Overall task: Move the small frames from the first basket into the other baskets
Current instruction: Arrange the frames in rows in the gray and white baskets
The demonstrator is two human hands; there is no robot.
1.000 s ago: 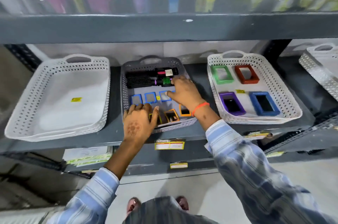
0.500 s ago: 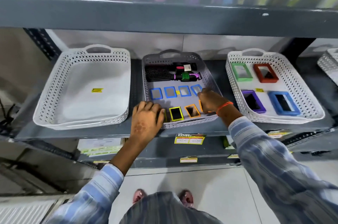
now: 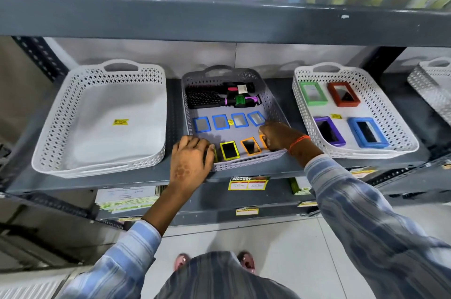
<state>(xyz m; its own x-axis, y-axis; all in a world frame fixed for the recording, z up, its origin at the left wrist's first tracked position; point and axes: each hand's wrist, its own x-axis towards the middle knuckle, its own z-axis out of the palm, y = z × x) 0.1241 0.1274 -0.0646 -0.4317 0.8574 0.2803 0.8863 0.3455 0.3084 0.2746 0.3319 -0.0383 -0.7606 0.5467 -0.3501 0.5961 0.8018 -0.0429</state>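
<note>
The grey basket stands mid-shelf. It holds a row of several small blue frames, and nearer me a yellow frame and an orange frame. My left hand lies palm-down on the basket's front left corner; a yellow-green frame edge peeks from under its fingers, and I cannot see whether it grips it. My right hand curls down over a second orange frame at the front right corner. A white basket on the left holds only a price sticker.
The white basket on the right holds larger green, red, purple and blue frames. Hairbrushes fill the grey basket's back. Another white basket sits far right. The upper shelf edge overhangs.
My right hand came down from the blue frames to the front right orange frame. The left hand stayed on the front left corner. The view pulled back.
</note>
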